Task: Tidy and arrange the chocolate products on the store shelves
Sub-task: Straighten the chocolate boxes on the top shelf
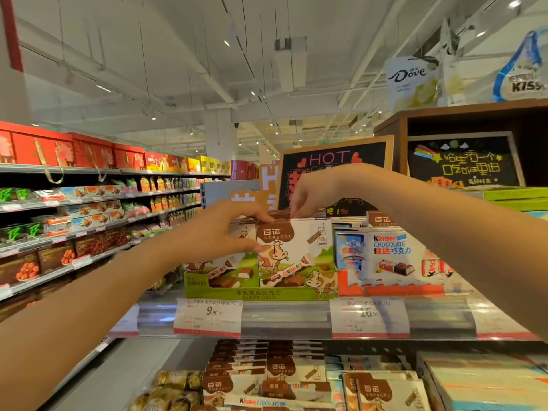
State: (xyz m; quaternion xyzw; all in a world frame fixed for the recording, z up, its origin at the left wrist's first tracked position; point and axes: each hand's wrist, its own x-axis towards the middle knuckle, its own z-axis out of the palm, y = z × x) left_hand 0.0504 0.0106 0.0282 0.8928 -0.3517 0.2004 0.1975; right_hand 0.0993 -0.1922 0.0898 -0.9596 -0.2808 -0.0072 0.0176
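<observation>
Left hand (219, 229) gripping white-and-brown cow-printed "CHOCOLATE" box (293, 250) in green "BAINUS" tray (258, 292) on shelf; right hand (311, 197) pinching its top edge. Beside, white-and-orange "kinder CHOCOLATE" box (388, 256); price tag "9.90" (209, 315) below.

2 bare forearms lead to the left hand (221, 229) and right hand (311, 192), with no sleeves showing.

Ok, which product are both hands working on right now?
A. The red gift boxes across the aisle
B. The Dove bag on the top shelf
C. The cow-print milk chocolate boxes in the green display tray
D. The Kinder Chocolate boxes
C: the left hand holds the front cow-print box in the green tray, while the right hand fingers its top edge.
</observation>
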